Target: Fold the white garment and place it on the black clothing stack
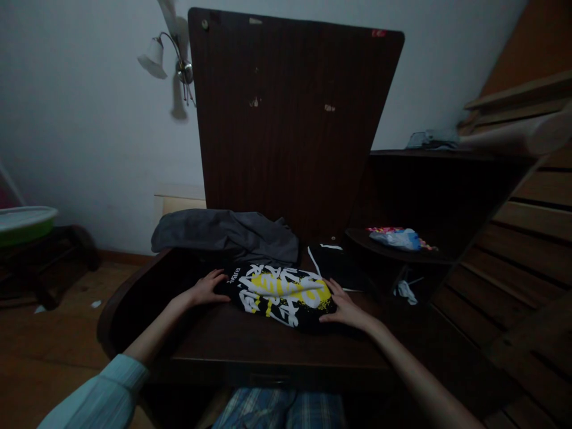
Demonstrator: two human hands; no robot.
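A black garment (281,295) with white lettering and a yellow splash print lies folded into a bundle on the dark wooden desk (268,348). At its left end rests my left hand (209,289), fingers stretched out and thumb apart. My right hand (344,307) lies against the right end, its fingers and thumb spread over the cloth. Both hands touch the bundle from the sides without closing on it. Behind it is a grey cloth (232,232), heaped loosely. Another black cloth item (337,266) with white edging lies flat behind my right hand.
A tall dark panel (290,119) rises behind the desk. On the right, a corner shelf (402,253) holds a plastic packet (397,239). Wooden slats (522,238) stand beyond it. On the left are a green basin (27,226) on a stool and a wall lamp (154,58).
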